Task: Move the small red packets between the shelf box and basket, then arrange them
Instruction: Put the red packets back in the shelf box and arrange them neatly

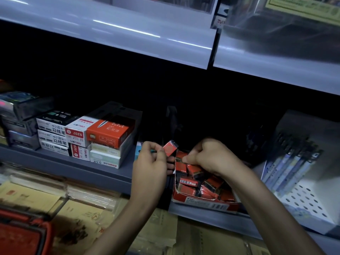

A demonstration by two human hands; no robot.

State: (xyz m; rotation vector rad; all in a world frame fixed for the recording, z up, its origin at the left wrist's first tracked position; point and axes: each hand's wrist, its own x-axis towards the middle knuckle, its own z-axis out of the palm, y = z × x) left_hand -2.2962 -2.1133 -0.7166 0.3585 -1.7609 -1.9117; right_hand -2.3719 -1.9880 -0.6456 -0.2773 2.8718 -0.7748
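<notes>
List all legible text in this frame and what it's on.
"S207", "deli" (upside down): white-and-red box
"deli": orange box
"小双头", "勾线笔": stacked white boxes
"0.5": pale bottom box
Too blurred: print on the red packet in the left hand, barcode on the shelf box.

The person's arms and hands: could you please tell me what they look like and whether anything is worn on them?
Nothing worn shows. The left hand and right hand are ungloved, with no ring visible. The left forearm and right forearm are bare down to the picture's edge: no sleeve, watch or bracelet. In this dim light, fine marks cannot be told.
</notes>
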